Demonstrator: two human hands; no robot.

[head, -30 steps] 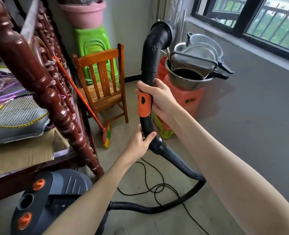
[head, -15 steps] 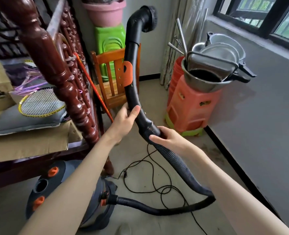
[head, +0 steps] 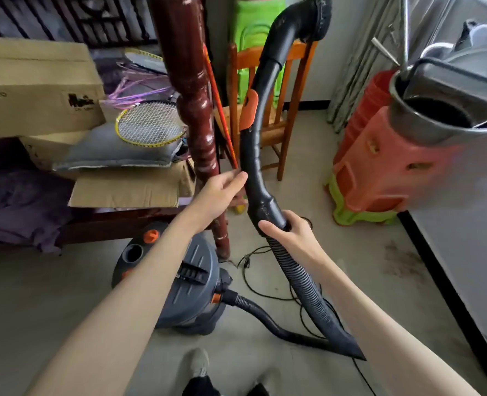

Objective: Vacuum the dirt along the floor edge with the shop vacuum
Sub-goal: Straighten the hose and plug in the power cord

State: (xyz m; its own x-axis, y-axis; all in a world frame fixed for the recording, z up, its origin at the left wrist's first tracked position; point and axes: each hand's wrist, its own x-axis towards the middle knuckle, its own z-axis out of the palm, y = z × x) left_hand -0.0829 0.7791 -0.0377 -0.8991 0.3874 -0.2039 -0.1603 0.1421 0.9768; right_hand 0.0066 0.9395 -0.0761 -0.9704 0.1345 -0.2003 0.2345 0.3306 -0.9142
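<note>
The black vacuum wand [head: 255, 144], with an orange slider, stands upright in front of me, its curved mouth pointing right near the top. My right hand [head: 289, 234] grips the wand's lower cuff where the ribbed hose [head: 308, 290] begins. My left hand [head: 220, 192] is beside the wand's left side with fingers extended, the fingertips just touching it. The hose loops down to the grey shop vacuum [head: 190, 284] on the floor. A patch of dark dirt [head: 402, 261] lies on the floor beside the black baseboard [head: 442, 281] at the right wall.
A carved red-brown bedpost [head: 193, 110] stands right by my left hand. A wooden chair [head: 273, 115] is behind the wand. Stacked orange stools [head: 379, 167] carrying metal pots sit at the right. A black power cord [head: 265, 281] lies on the floor. Cardboard boxes and a racket lie on the bed.
My left hand has loosened from the wand to an extended-finger touch. My right hand has closed around the lower cuff. The view has tilted down and left, showing more floor and the vacuum.
</note>
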